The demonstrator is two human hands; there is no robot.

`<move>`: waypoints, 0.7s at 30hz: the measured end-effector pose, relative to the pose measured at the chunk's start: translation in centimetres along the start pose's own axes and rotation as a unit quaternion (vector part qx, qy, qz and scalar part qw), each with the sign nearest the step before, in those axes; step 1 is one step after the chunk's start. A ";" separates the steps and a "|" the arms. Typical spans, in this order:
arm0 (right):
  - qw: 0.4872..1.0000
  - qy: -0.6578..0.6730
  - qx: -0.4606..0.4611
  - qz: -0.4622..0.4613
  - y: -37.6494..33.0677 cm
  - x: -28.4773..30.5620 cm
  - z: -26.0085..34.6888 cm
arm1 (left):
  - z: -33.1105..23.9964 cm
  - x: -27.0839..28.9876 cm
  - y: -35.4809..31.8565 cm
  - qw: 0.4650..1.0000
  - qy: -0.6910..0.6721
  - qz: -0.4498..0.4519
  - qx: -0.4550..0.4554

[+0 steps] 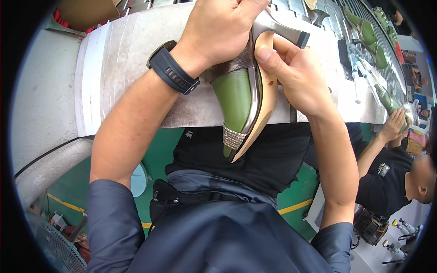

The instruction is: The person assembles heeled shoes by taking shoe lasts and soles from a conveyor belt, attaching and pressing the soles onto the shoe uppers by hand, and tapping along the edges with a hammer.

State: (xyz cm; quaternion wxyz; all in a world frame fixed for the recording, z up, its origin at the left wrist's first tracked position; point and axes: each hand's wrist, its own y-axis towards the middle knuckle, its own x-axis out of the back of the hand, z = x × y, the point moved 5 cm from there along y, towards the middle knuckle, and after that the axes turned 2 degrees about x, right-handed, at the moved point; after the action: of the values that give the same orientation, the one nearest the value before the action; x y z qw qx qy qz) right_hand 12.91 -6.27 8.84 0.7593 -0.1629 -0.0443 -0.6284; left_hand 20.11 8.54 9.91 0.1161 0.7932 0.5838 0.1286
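Workbench (pixel 136 54), pale, scuffed, green floor (pixel 300 182) below, left grip (pixel 223 34) and right grip (pixel 302 77) holding green shoe (pixel 234 95)

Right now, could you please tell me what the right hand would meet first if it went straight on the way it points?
The tan sole of the green shoe, which the right hand seems to touch; the left hand lies beyond, though depth is unclear.

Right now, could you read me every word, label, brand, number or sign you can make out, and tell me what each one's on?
None is clear enough to quote.
Black trousers: a small white mark, too small to read.
Co-worker's black shirt: a small pale patch, too small to read.
Green shoe: a tiny dark spot on its tan sole; can't tell if it's lettering.
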 end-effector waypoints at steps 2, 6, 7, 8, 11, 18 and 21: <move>1.000 0.021 0.014 0.003 -0.2 -0.3 -0.4 | -0.1 0.0 -0.1 1.000 -0.005 -0.003 -0.004; 0.998 0.056 0.040 -0.006 -0.4 -0.8 -0.6 | -0.4 -0.2 -0.1 1.000 -0.020 -0.009 -0.008; 0.998 0.055 0.038 -0.006 -0.5 -0.9 -0.6 | -0.4 -0.1 -0.1 1.000 -0.007 -0.015 -0.001; 0.997 0.062 0.030 -0.015 -0.5 -1.0 -0.7 | -0.4 -0.1 -0.2 1.000 -0.007 -0.016 0.001; 0.998 0.044 0.020 -0.031 -1.1 -1.4 0.6 | -1.0 0.0 -0.3 0.999 0.014 -0.032 -0.032; 0.981 -0.075 0.091 -0.154 -2.1 -1.5 0.4 | -0.4 -0.5 -0.1 0.998 0.023 -0.037 -0.035; 0.997 0.044 0.017 -0.063 -2.4 -0.7 0.1 | -0.6 -0.2 -0.2 0.999 0.019 -0.029 -0.031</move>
State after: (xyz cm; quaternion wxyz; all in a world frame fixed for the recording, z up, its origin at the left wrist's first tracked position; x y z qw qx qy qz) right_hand 10.40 -5.93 9.21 0.7220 -0.1186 -0.0316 -0.6809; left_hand 19.66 8.43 10.36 0.1330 0.7697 0.6040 0.1582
